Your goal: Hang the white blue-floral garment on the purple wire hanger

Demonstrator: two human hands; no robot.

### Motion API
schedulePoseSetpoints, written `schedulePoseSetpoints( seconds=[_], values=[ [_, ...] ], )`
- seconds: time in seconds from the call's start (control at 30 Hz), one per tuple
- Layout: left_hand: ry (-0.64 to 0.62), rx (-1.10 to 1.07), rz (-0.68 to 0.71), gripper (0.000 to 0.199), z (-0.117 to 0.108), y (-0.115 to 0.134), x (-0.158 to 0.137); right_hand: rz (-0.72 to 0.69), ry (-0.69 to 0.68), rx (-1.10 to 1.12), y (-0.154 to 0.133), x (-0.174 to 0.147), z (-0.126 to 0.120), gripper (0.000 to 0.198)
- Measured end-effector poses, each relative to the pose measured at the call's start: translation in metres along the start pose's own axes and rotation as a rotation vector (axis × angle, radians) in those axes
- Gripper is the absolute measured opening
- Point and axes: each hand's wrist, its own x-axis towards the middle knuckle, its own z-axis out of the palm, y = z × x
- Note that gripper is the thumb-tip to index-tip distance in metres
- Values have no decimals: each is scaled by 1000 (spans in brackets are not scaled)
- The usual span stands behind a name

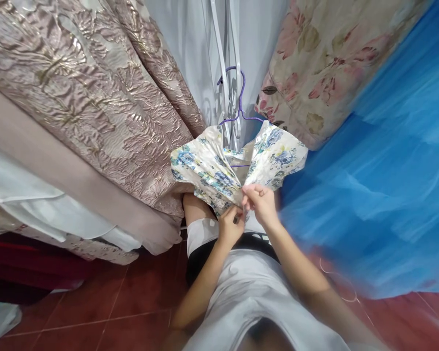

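Observation:
A white blouse with blue and yellow flowers (278,153) hangs on a purple wire hanger (241,97) in front of me. Its neckline forms a V, and the two front edges meet at my hands. My right hand (261,200) pinches the blouse's front edge at the bottom of the V. Just below and to the left, my left hand (231,225) is closed on the lower front of the blouse, fingers bent. Small fastenings, if there are any, are hidden by my fingers.
A pink and gold textured gown (131,112) hangs at the left, with several garments beyond it. White straps (221,53) dangle behind the hanger. At the right hang a floral dress (322,73) and blue tulle (384,195). The floor is red tile (139,297).

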Motion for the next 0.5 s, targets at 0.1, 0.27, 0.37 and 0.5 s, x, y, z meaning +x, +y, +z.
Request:
schedulePoseSetpoints(
  seconds=[0.1, 0.27, 0.37, 0.5],
  values=[
    [-140, -14, -45, 18, -6, 7, 2, -95, 35, 21, -25, 28, 10, 33],
    [-275, 54, -116, 18, -18, 24, 11, -216, 14, 16, -59, 66, 26, 37],
    [-317, 130, -121, 18, -13, 20, 10, -271, 21, -4, -70, 79, 30, 38],
    [-360, 117, -144, 14, -8, -1, 11, -312, 44, -22, -76, 82, 28, 37]
  ],
)
